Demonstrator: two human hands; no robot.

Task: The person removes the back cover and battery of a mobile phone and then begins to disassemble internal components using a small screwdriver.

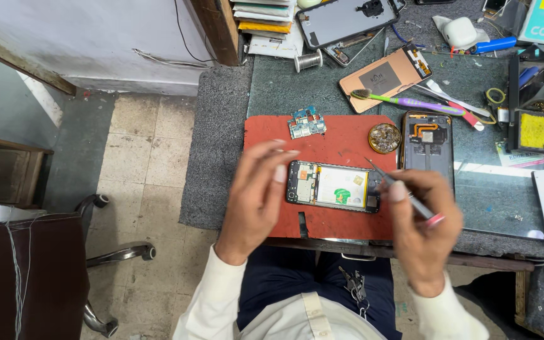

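Nearest the lens are the person's white sleeves and dark lap, with a small bunch of keys (pixel 352 281) hanging at the waist. From the sleeves the two hands rise over the front edge of the table (pixel 272 88). The left hand (pixel 254 196) is loosely spread, fingers extended and slightly blurred, holding nothing; its fingertips hover just beside the left end of the opened phone (pixel 333 186). The right hand (pixel 418 221) is closed in a pinch on a thin metal tool (pixel 404 192) with a pink end, whose point is angled up and to the left above the phone's right end; whether the tip touches the phone cannot be told.

The opened phone lies flat, long side across, on a red work mat (pixel 341 141), its battery and boards showing. Farther back on the mat sits a loose blue circuit board (pixel 306 122), and at the mat's right corner a small round tin of brassy bits (pixel 385 137). Right of the mat lies a second opened phone (pixel 427 145), upright in the view. Beyond it are a purple-and-green toothbrush (pixel 404 101), a tan back cover (pixel 385 79), a spool of solder wire (pixel 308 61) and, at the far edge, a grey phone back panel (pixel 346 19).
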